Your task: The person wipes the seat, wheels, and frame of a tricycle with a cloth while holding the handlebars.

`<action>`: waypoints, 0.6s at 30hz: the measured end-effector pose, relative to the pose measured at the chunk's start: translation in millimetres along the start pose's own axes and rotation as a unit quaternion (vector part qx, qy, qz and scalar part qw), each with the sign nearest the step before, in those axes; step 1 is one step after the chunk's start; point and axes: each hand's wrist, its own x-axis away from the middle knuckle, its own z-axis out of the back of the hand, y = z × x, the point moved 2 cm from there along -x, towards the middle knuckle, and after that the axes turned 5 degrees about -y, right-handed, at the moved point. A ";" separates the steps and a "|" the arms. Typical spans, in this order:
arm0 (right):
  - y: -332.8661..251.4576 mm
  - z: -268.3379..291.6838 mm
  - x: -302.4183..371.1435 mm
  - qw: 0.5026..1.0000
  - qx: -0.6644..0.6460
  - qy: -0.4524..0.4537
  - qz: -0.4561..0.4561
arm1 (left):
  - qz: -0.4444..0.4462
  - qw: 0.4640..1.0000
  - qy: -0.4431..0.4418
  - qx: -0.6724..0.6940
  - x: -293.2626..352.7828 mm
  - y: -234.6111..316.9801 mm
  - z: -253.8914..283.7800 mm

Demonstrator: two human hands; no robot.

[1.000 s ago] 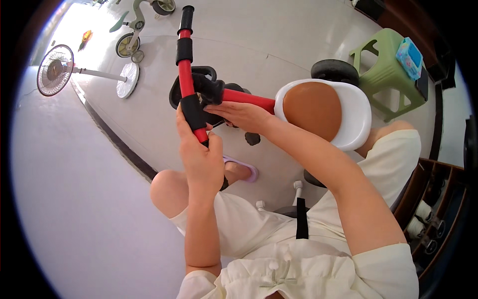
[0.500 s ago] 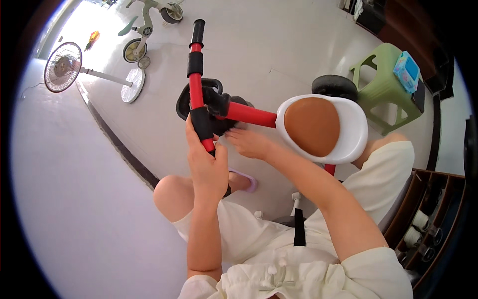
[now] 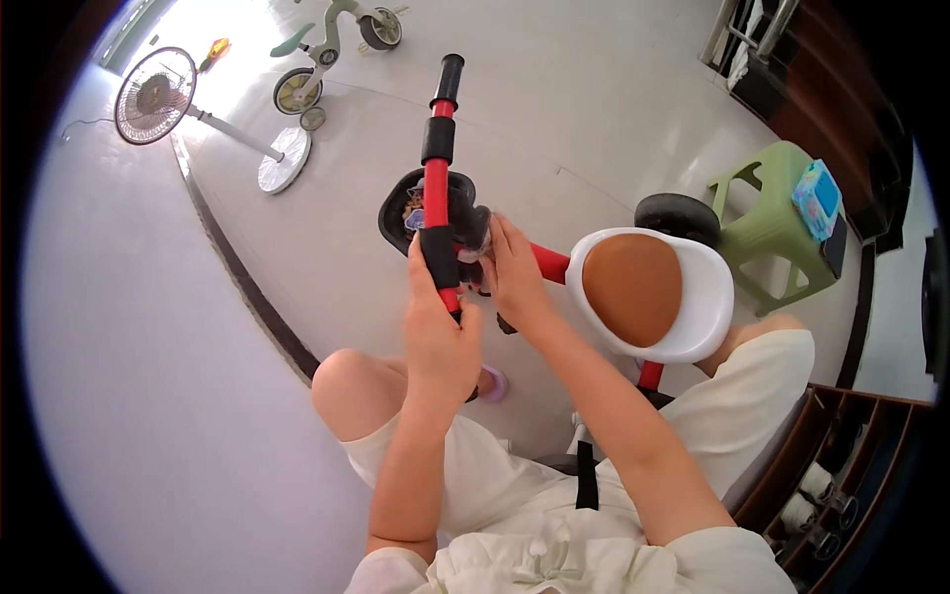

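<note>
A child's ride-on bike lies across my front, with a red handlebar point(image 3: 436, 188) with black grips and a white seat point(image 3: 708, 302) with a brown pad. My left hand point(image 3: 440, 342) is closed around the handlebar's near grip. Against the black stem joint point(image 3: 470, 226), my right hand point(image 3: 517, 277) has its fingers bent and pressed in. Something pale shows under those fingertips, too small to name. A black basket point(image 3: 389, 210) with small colourful things inside sits beyond the bar. The red frame tube point(image 3: 549, 262) runs from the stem to the seat.
A black wheel point(image 3: 678, 218) is beside a green stool point(image 3: 777, 198) with a blue packet point(image 3: 816, 201) on it. A floor fan point(image 3: 155, 96) and a green balance bike point(image 3: 330, 49) are at the far left. A brown shelf point(image 3: 792, 470) with shoes stands at the near right.
My right hand has risen from below the stem to press against its joint. The handlebar has turned a little, showing the basket's contents. The whole view has shifted slightly.
</note>
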 end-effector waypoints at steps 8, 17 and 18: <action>43.2 15.8 18.9 0.983 0.118 -0.083 -0.114 | 0.026 1.000 0.000 -0.002 3.1 3.7 -0.3; -72.1 73.2 -67.3 0.995 -0.094 0.008 -0.027 | 0.040 0.998 0.003 0.052 5.7 -3.1 4.0; -77.6 71.8 -80.3 0.993 -0.083 0.007 0.085 | 0.034 0.998 -0.002 0.054 3.5 -2.9 4.0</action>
